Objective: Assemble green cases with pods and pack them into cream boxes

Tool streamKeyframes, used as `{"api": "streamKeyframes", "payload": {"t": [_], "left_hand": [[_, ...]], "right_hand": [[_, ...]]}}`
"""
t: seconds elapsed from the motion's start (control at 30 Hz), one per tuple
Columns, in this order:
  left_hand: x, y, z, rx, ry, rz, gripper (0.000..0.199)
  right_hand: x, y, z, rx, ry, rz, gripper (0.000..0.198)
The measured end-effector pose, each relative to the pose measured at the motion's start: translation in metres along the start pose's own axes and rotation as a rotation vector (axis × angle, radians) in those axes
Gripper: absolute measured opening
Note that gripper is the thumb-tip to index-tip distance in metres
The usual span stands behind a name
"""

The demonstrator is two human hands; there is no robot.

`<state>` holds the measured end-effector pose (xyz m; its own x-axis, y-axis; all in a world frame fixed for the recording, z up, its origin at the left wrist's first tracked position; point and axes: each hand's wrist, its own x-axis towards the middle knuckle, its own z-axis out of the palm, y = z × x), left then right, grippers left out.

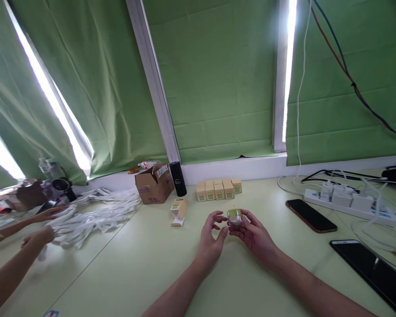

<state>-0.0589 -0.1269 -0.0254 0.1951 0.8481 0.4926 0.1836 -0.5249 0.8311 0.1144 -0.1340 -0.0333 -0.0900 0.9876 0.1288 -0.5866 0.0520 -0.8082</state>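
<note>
My right hand (255,235) is closed around a small clear container with a yellow-green top (234,217), held just above the table. Beside it on the left is my left hand (212,240), its fingers curved and apart, with nothing visible in them. Whether its fingertips touch the container is hard to make out. Beyond my hands lies an open small cardboard box (179,212), its flap spread toward me. Several small closed cardboard boxes (215,191) with green labels stand in a row farther back.
A larger brown carton (154,184) and a black cylinder (178,178) stand by the wall. At left, another person's hands (39,237) handle white strips (95,213). On the right are a phone (311,215), a black tablet-like device (372,270) and a power strip (350,204) with cables.
</note>
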Motion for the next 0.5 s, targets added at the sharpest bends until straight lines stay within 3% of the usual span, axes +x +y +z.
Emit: {"api": "streamKeyframes", "payload": {"t": [0.23, 0.5], "left_hand": [[-0.0004, -0.0018, 0.0010, 0.013, 0.001, 0.011, 0.036], [-0.0004, -0.0025, 0.0038, 0.031, -0.007, -0.039, 0.043]], "right_hand": [[0.0001, -0.0065, -0.0010, -0.023, 0.007, -0.012, 0.055], [-0.0022, 0.0029, -0.0001, -0.421, -0.019, -0.182, 0.059]]}}
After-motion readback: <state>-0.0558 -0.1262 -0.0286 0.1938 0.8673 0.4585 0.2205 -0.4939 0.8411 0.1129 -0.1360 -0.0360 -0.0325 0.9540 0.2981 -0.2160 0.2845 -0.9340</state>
